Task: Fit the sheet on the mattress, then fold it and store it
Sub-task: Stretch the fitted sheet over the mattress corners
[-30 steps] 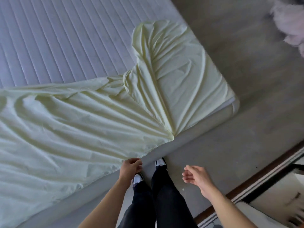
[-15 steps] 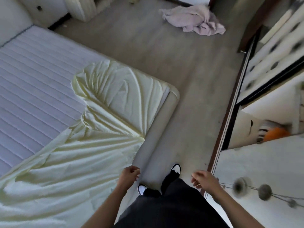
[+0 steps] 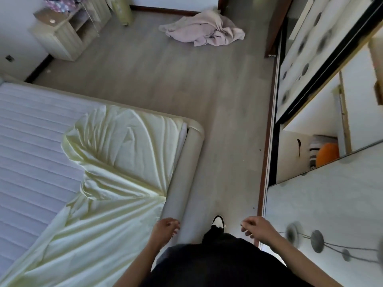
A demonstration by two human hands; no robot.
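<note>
Both forearms are cut off by the lower frame edge, and dark clothing hides all but one shoe tip [image 3: 218,221] between the hands. The left hand [image 3: 164,229] hangs over the padded beige bed frame [image 3: 182,183] with loosely curled fingers, holding nothing; the right hand [image 3: 258,227] likewise hangs loosely curled and holds nothing. The pale yellow fitted sheet [image 3: 116,162] lies ahead and left of the left hand, one corner fitted over the white quilted mattress [image 3: 31,152], the rest creased and running out of frame. A crumpled pink cloth [image 3: 203,31] lies far ahead on the floor.
</note>
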